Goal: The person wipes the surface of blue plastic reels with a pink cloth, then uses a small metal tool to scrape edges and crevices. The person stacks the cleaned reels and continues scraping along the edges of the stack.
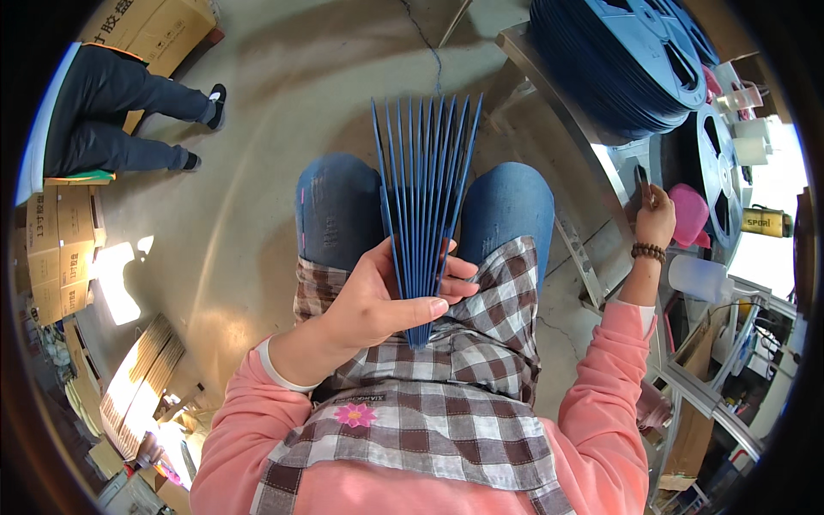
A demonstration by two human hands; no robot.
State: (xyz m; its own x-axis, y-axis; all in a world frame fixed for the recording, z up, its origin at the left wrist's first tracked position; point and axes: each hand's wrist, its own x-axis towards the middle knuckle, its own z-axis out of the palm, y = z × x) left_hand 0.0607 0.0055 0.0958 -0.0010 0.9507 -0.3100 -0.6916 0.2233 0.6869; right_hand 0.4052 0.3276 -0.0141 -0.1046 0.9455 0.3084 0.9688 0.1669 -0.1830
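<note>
My left hand [399,296] grips a bunch of thin blue plastic plates [421,206] over my lap. They are seen edge-on, pressed together at the near end and fanned apart at the far end; their full outline cannot be made out. Out to the right, my right hand [656,219] is closed on a small dark, slim tool [641,182] at the bench edge. Its exact kind is too small to tell. Beside that hand lies a pink object [688,215].
Large blue reels [618,64] are stacked on the bench at right, with another reel [719,172] nearby. A yellow-and-black can [766,221] and a translucent container [697,277] stand there too. At left are cardboard boxes [60,249] and a person [112,112].
</note>
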